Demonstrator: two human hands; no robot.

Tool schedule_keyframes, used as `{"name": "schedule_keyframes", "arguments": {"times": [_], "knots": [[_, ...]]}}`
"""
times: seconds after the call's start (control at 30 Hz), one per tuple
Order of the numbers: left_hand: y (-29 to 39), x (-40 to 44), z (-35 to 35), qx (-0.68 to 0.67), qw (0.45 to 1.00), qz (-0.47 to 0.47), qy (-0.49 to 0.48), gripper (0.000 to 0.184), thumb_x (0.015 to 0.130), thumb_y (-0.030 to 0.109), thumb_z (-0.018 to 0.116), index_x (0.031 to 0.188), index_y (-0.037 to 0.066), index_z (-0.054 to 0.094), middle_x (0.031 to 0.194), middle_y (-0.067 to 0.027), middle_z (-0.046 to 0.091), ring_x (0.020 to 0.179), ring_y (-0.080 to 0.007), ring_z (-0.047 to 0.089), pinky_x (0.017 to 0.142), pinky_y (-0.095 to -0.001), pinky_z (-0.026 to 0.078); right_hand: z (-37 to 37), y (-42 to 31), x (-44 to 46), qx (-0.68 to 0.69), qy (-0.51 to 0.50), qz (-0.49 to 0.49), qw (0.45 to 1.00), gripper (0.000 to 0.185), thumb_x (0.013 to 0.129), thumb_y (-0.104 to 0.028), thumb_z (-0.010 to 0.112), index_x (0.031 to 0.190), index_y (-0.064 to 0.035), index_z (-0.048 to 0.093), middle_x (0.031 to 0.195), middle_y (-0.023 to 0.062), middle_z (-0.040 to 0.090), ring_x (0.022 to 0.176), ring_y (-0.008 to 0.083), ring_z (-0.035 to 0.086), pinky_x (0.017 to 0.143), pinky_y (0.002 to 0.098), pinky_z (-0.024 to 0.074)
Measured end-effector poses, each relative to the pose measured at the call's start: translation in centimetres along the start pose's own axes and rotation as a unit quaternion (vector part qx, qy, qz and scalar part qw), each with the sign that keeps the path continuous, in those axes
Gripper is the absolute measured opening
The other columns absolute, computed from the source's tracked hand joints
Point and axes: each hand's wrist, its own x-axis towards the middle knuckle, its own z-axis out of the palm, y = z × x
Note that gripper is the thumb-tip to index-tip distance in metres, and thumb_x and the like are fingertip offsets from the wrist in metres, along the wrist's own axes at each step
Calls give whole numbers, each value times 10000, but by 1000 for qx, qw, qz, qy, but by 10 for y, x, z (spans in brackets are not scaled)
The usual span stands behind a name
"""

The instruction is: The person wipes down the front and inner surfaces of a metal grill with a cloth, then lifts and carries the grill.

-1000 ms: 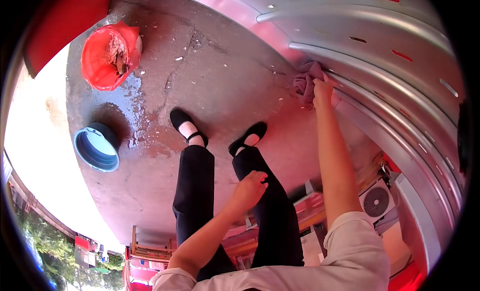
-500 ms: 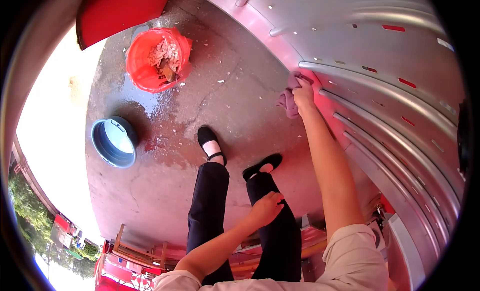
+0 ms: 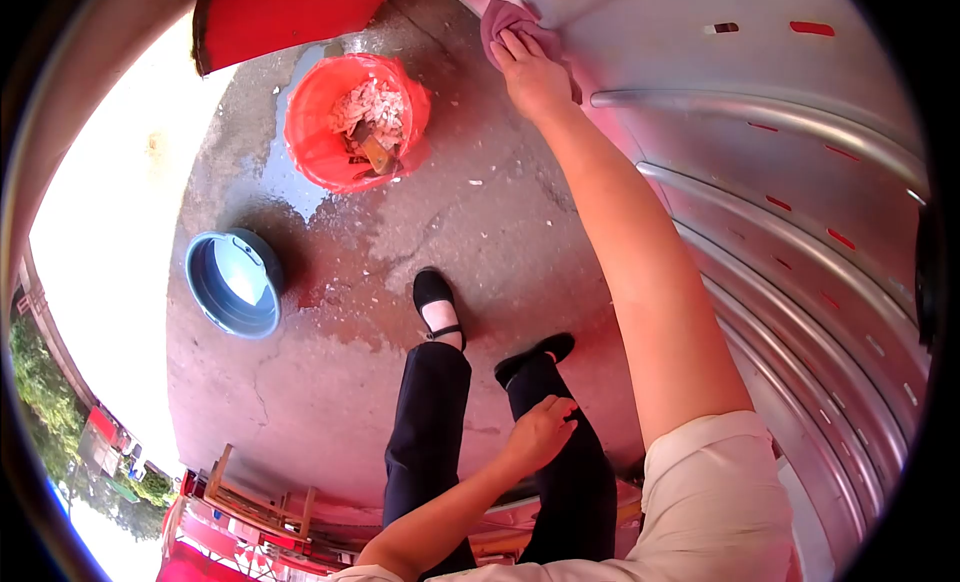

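My right hand [image 3: 535,74] is stretched far forward at the top of the view, its fingers on a mauve cloth [image 3: 508,24]. The cloth lies against the edge of a large metal panel [image 3: 760,62] with tubular bars. Lower down, my left hand [image 3: 541,434] hangs over my left thigh, its fingers curled; whether anything is in them is hidden.
A bin with a red bag [image 3: 310,132] full of scraps stands at the upper left. Below it is a blue basin [image 3: 265,267] on the wet concrete floor. A red panel [image 3: 280,22] is at the top left, wooden furniture [image 3: 255,512] at the bottom left.
My right hand and the cloth have moved up and left along the panel's edge. The bin and basin appear further right as the view shifted. My left hand stays near my leg.
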Motion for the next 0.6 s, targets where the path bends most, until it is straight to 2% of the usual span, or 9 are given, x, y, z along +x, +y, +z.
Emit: {"name": "schedule_keyframes", "arguments": {"times": [0.13, 0.23, 0.27, 0.37, 0.4, 0.5, 0.53, 0.6], "knots": [[-1, 2, 4, -5, 1000, -1, 23, 226, 791, 81, 636, 1000, 29, 565, 919, -141, 589, 827, -310, 622, 700, -383, 506, 18, 18, -56, 23, 42, 80, 996, 483, 879, -88, 415, 1360, -124, 402, 1462, 66, 336, 1329, 253, 348, 972, 356, 447], [-4, 3, 10, -6, 999, 12, 30, 235, 790, 63, 648, 1010, 38, 568, 887, -128, 579, 708, -260, 634, 628, -362, 494, 19, 36, -102, 52, 37, 115, 991, 499, 862, -57, 425, 1357, -115, 396, 1449, 80, 349, 1319, 263, 357, 966, 367, 451], [-5, 4, 11, -14, 999, 20, 29, 234, 790, 50, 646, 1012, 27, 573, 893, -135, 582, 726, -261, 637, 638, -357, 497, 1, 32, -115, 56, -33, 124, 990, 506, 845, -40, 435, 1346, -106, 404, 1436, 94, 360, 1302, 272, 373, 958, 377, 454], [-2, 6, 12, 2, 999, 28, 38, 222, 796, 45, 638, 1008, 14, 577, 902, -146, 587, 749, -273, 636, 650, -354, 498, 3, 44, -154, 104, -66, 127, 984, 643, 776, 49, 467, 1381, -143, 369, 1456, 100, 324, 1301, 297, 365, 1000, 387, 417], [0, 6, 12, -21, 1000, -10, 14, 209, 801, 43, 632, 1002, 10, 582, 902, -155, 591, 777, -291, 629, 666, -354, 497, 18, 53, -172, 102, 3, 139, 985, 629, 769, 52, 467, 1366, -133, 392, 1433, 103, 361, 1280, 304, 391, 992, 390, 421], [-3, 7, 21, -6, 1000, -13, 4, 212, 806, 46, 630, 1009, 7, 583, 902, -157, 597, 787, -292, 624, 667, -346, 490, 26, 76, -228, 111, 12, 188, 976, 619, 759, 52, 471, 1350, -122, 411, 1415, 114, 383, 1263, 318, 408, 985, 391, 425], [-2, 6, 23, -3, 1000, -18, -6, 217, 807, 49, 631, 1014, 5, 583, 904, -155, 599, 789, -286, 623, 667, -344, 487, 27, 82, -243, 82, 18, 147, 985, 556, 768, 15, 493, 1306, -120, 459, 1382, 88, 420, 1253, 274, 420, 908, 382, 483], [1, 7, 28, 9, 1000, -23, -18, 226, 810, 55, 632, 1024, 3, 583, 908, -151, 602, 793, -274, 623, 666, -339, 482, 24, 89, -268, 93, -14, 146, 985, 580, 753, 23, 509, 1310, -130, 457, 1379, 79, 423, 1254, 267, 421, 906, 381, 484]]}}
